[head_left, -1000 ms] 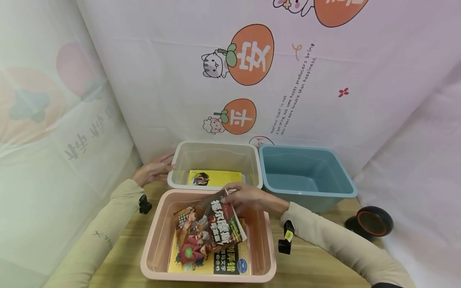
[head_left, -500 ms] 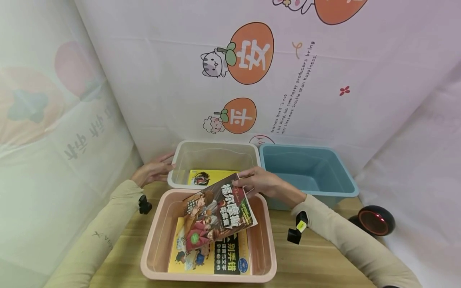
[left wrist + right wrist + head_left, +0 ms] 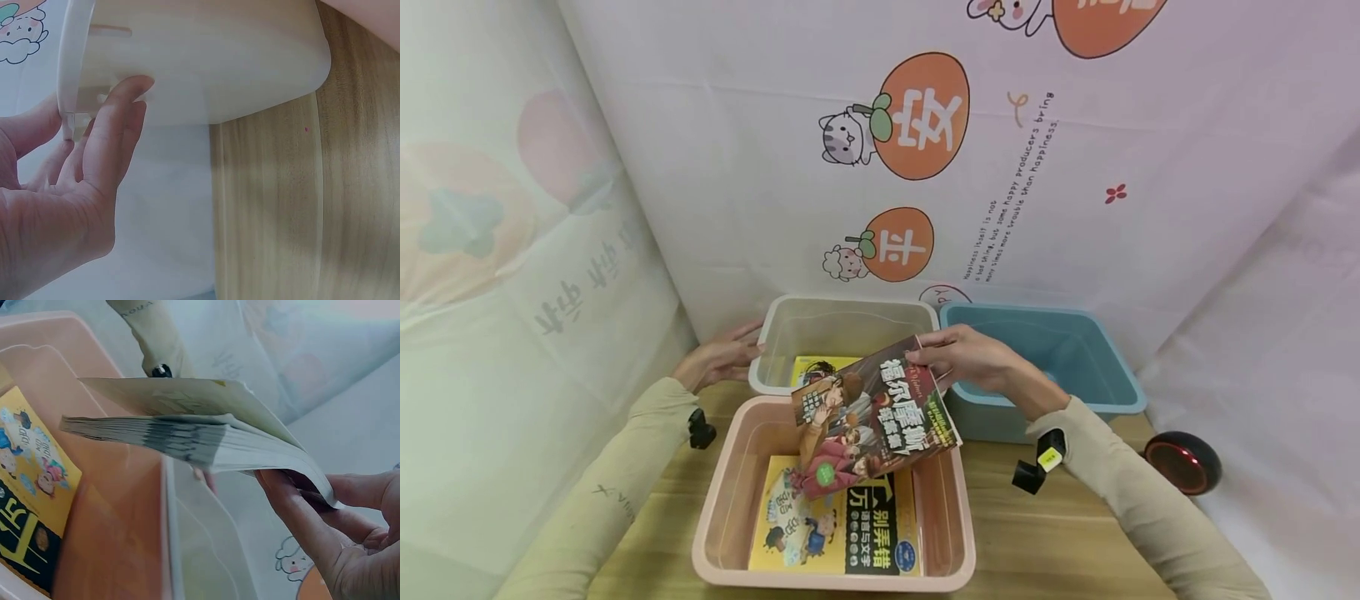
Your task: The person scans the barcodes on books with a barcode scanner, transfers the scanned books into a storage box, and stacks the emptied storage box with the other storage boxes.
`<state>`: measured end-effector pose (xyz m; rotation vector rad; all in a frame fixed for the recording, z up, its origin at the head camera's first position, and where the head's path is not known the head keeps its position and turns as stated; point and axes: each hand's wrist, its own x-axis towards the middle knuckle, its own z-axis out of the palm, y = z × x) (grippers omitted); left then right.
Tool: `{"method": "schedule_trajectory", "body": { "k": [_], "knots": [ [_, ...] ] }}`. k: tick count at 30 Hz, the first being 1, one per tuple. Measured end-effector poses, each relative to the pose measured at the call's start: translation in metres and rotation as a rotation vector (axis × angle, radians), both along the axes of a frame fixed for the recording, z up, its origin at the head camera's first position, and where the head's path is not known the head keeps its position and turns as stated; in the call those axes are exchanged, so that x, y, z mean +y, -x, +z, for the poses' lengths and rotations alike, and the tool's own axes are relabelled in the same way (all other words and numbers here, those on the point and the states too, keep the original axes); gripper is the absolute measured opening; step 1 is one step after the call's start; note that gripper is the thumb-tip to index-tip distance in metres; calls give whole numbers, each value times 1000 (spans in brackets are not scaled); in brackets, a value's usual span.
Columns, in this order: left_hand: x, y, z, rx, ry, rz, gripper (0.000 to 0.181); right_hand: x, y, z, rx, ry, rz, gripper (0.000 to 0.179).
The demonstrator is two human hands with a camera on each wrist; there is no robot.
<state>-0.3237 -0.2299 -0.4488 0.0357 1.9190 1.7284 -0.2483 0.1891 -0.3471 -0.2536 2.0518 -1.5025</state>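
Note:
My right hand (image 3: 973, 358) pinches a brown-and-red illustrated book (image 3: 880, 408) at its upper right edge, thumb on the cover. Tilted, the book hangs over the pink bin (image 3: 706, 533) and overlaps the near rim of the whitish bin (image 3: 850, 302). In the right wrist view its cover (image 3: 187, 400) stands a little apart from the pages. A yellow-and-black book (image 3: 820, 533) lies inside the pink bin. At the whitish bin's left side, my left hand (image 3: 81, 162) holds the rim, thumb against the lip and fingers on the outer wall below it.
A yellow book (image 3: 808, 368) lies in the whitish bin, partly covered. The blue bin (image 3: 1037, 315) stands to its right. A round black device (image 3: 1183, 462) sits on the wooden table (image 3: 1045, 533) at the right. White printed cloth (image 3: 760, 167) surrounds the table.
My right hand has lifted the brown-and-red book up and to the right, uncovering more of the yellow-and-black book. My left hand stays at the whitish bin's rim.

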Motion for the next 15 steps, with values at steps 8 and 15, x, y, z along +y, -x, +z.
{"method": "schedule_trajectory", "body": {
  "k": [8,15],
  "knots": [
    [2,0,-1,-19,-9,27,77,29,0,17,70,-24,20,60],
    [3,0,-1,-19,-2,26,77,56,0,30,94,-59,43,61]
  ]
}}
